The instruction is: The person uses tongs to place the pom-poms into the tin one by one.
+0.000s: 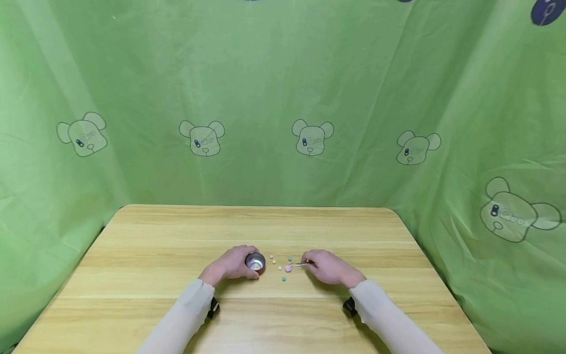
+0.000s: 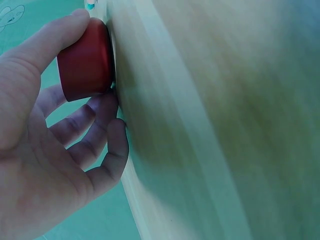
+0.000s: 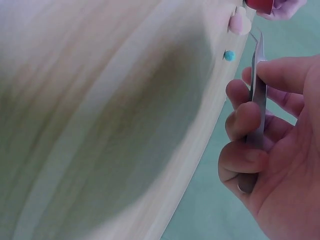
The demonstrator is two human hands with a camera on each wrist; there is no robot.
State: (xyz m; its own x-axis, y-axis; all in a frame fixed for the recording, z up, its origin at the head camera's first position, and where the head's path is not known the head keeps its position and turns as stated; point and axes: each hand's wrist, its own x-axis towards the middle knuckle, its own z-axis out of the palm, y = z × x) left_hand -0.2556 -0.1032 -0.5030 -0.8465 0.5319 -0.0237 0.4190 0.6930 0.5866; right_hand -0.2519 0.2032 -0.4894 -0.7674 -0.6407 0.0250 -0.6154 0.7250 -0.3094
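Note:
My left hand (image 1: 232, 263) grips a small round red tin (image 2: 85, 62) between thumb and fingers; the tin stands upright on the table. Its open top shows a silvery inside with small pale bits at the bottom. In my right hand (image 1: 329, 268) is a pair of metal tweezers (image 3: 259, 95), pinched between thumb and fingers. The tweezers point left, their tips right at a pink ball (image 1: 288, 268). Around it lie small balls: a teal one (image 1: 284, 279) in front, another teal ball (image 1: 289, 259) behind, and a white ball (image 1: 280, 268) to the left.
Nearer the tin lie a yellow ball (image 1: 274, 262) and a pale pink ball (image 1: 271, 256). Everything rests on a light wooden table (image 1: 247, 319). A green curtain (image 1: 256, 98) with bear-head drawings hangs behind and along both sides.

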